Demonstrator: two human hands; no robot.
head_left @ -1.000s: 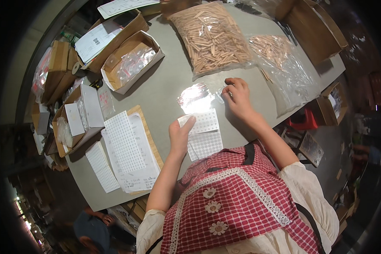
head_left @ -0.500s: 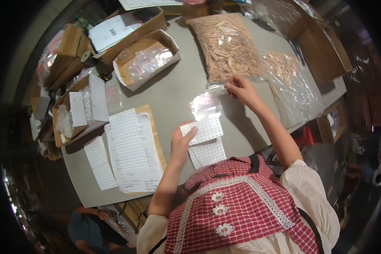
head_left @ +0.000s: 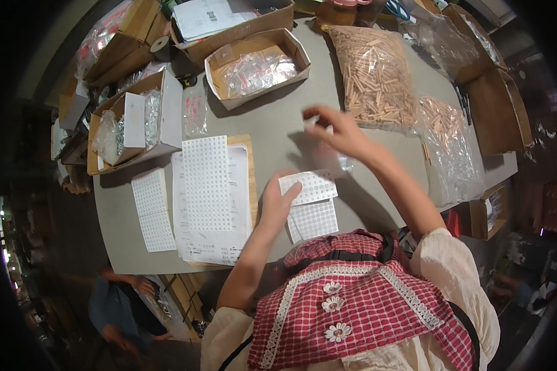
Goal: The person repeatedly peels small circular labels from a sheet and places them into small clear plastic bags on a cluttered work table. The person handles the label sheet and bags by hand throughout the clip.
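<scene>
Near the front of the grey table [head_left: 272, 133], we have a white label sheet [head_left: 319, 187] clamped in our left hand [head_left: 281, 196], thumb flat on top and fingers underneath. A second label panel [head_left: 313, 221] shows below it; we cannot tell whether the two are joined. Our right hand [head_left: 330, 128] hangs beyond the sheet, fingers curled around something pale; blur hides whether they close on it. Just past the sheet's far edge lies a shiny clear packet [head_left: 345, 163], near the bag of wooden dowels [head_left: 380, 77]. We probably do best holding the sheet level, our thumb near its margin, and letting the right fingertips pinch lightly, clear of the packet.
</scene>
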